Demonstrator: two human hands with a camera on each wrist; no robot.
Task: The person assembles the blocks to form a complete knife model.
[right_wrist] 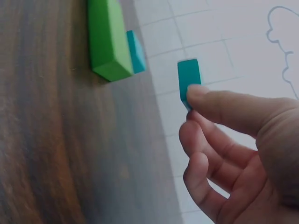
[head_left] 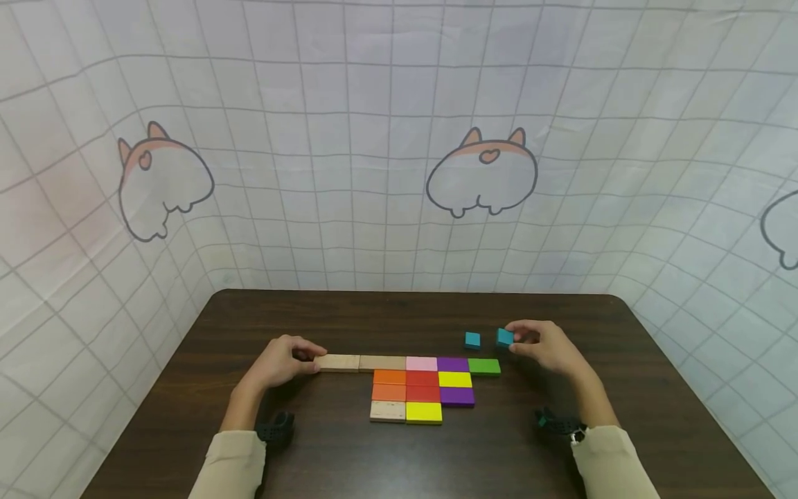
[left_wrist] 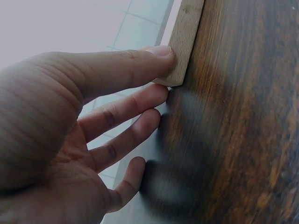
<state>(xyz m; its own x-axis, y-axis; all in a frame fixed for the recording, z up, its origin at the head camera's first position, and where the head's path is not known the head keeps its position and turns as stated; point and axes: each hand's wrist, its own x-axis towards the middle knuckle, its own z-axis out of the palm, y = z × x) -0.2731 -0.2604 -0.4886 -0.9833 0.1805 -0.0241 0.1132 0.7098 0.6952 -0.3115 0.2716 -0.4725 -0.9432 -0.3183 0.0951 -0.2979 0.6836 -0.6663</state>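
Note:
In the head view, flat colored blocks lie on a dark wooden table. My left hand (head_left: 282,362) pinches the outer end of a plain wooden block (head_left: 337,363) at the row's left end. The left wrist view shows the thumb (left_wrist: 156,53) on that block's side, its index fingertip partly hidden. My right hand (head_left: 548,348) pinches a small blue block (head_left: 505,337) between thumb and fingers. In the right wrist view this blue block (right_wrist: 189,77) appears apart from the table. Another small blue block (head_left: 472,340) lies behind the green block (head_left: 484,367).
Joined to the row are pink (head_left: 421,364) and purple (head_left: 452,364) blocks. Orange (head_left: 389,392), red (head_left: 422,394) and yellow (head_left: 424,414) blocks sit in front of it. A white gridded curtain (head_left: 386,242) surrounds the table (head_left: 337,464) at the back and sides.

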